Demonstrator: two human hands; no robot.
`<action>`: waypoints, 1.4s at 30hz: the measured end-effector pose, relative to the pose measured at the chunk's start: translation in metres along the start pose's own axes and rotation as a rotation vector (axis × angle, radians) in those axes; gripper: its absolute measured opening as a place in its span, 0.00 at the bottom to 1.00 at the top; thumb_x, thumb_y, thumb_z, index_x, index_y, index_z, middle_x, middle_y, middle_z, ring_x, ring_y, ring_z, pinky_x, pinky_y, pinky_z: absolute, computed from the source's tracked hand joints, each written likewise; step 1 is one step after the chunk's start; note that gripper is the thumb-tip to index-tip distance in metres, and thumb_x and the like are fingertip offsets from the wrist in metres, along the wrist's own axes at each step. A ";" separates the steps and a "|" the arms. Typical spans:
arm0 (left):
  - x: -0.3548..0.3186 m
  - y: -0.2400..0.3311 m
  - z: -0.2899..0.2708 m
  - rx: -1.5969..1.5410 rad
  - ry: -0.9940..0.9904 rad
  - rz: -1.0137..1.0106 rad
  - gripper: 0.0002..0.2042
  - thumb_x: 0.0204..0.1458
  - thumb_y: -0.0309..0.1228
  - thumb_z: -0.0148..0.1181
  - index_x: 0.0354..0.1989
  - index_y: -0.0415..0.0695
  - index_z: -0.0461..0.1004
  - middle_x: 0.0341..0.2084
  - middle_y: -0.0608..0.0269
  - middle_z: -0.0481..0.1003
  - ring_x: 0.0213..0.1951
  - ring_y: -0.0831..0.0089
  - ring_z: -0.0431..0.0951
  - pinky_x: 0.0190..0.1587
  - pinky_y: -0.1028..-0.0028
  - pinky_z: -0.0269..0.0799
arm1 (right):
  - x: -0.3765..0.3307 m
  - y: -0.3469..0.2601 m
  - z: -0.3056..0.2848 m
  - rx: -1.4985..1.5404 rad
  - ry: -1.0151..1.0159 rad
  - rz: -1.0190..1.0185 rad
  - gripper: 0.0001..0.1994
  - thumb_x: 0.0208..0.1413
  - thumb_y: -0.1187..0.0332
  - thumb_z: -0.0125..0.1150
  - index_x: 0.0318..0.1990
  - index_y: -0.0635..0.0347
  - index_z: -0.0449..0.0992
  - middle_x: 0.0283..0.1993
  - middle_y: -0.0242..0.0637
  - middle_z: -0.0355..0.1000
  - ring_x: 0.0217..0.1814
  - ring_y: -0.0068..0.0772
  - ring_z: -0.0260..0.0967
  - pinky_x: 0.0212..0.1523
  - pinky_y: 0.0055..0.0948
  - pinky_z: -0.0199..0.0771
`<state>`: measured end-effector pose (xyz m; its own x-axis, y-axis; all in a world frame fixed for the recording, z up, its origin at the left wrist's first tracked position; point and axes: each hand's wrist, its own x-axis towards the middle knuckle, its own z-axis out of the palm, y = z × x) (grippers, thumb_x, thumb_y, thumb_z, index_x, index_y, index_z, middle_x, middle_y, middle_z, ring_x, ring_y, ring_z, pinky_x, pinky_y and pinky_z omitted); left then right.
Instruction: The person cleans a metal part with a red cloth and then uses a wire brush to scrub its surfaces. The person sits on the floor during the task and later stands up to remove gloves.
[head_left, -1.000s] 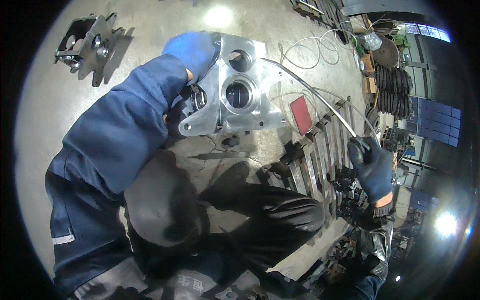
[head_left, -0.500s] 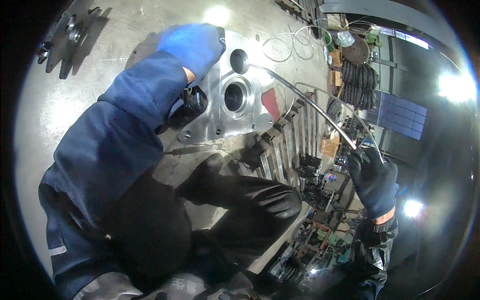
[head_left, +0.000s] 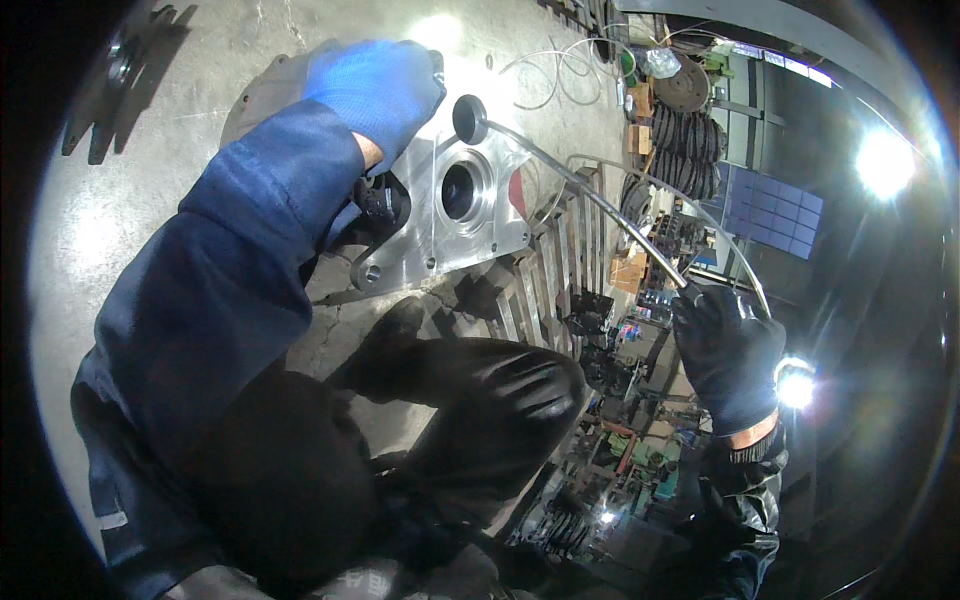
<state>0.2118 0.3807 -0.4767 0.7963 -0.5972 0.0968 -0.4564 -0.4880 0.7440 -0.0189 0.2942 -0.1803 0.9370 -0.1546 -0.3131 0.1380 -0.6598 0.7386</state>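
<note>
A bright machined metal housing (head_left: 420,235) with two large round holes stands in front of me, over the concrete floor. My left hand (head_left: 375,95), in a blue glove, is closed at its upper left edge; the fingertips are mostly hidden. Below that wrist sits a dark part (head_left: 385,207) against the housing. My right hand (head_left: 730,345), in a black glove, is closed around the near end of a long thin metal tube (head_left: 610,212). The tube's far end reaches the upper hole (head_left: 468,120); how deep it goes is hidden. A pale thin hose (head_left: 738,258) curves down to the right hand.
A dark toothed part (head_left: 115,80) is at the upper left. Several metal bars (head_left: 550,275) lie in a row beyond my bent knee (head_left: 520,385). Coiled thin line (head_left: 565,75), cardboard boxes (head_left: 640,138) and stacked dark rings (head_left: 685,150) are farther off.
The view has shifted a little, so nearly everything sits farther left. Both hands keep their holds, and the tube still meets the upper hole.
</note>
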 end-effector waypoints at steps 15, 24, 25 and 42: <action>0.003 -0.006 -0.007 -0.003 -0.058 -0.026 0.18 0.65 0.43 0.54 0.45 0.41 0.83 0.40 0.41 0.82 0.45 0.46 0.83 0.51 0.54 0.77 | -0.009 0.008 0.019 -0.057 -0.022 -0.067 0.12 0.57 0.64 0.70 0.46 0.53 0.77 0.34 0.31 0.83 0.31 0.37 0.81 0.32 0.33 0.78; -0.036 0.064 -0.024 0.057 0.290 0.580 0.16 0.55 0.30 0.63 0.52 0.44 0.80 0.39 0.48 0.81 0.41 0.47 0.81 0.47 0.54 0.76 | -0.104 0.052 0.032 0.326 0.074 0.275 0.09 0.59 0.66 0.70 0.42 0.56 0.78 0.25 0.38 0.80 0.22 0.37 0.80 0.24 0.32 0.74; -0.044 0.081 -0.022 0.033 0.323 0.704 0.17 0.53 0.28 0.64 0.53 0.44 0.79 0.40 0.49 0.81 0.41 0.48 0.81 0.47 0.54 0.76 | -0.120 0.057 0.046 0.381 0.098 0.328 0.08 0.59 0.66 0.69 0.41 0.58 0.79 0.27 0.42 0.80 0.25 0.40 0.81 0.27 0.32 0.75; -0.056 0.283 0.067 -0.939 0.037 -0.066 0.15 0.63 0.24 0.55 0.57 0.40 0.77 0.35 0.59 0.80 0.22 0.74 0.77 0.22 0.75 0.73 | -0.262 0.159 0.212 0.880 0.265 0.491 0.12 0.59 0.59 0.69 0.39 0.58 0.81 0.29 0.50 0.78 0.30 0.54 0.79 0.32 0.43 0.77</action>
<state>0.0117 0.2332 -0.3154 0.8288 -0.5577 0.0445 0.0837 0.2022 0.9758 -0.3103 0.0737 -0.1079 0.8821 -0.4545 0.1234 -0.4601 -0.8876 0.0199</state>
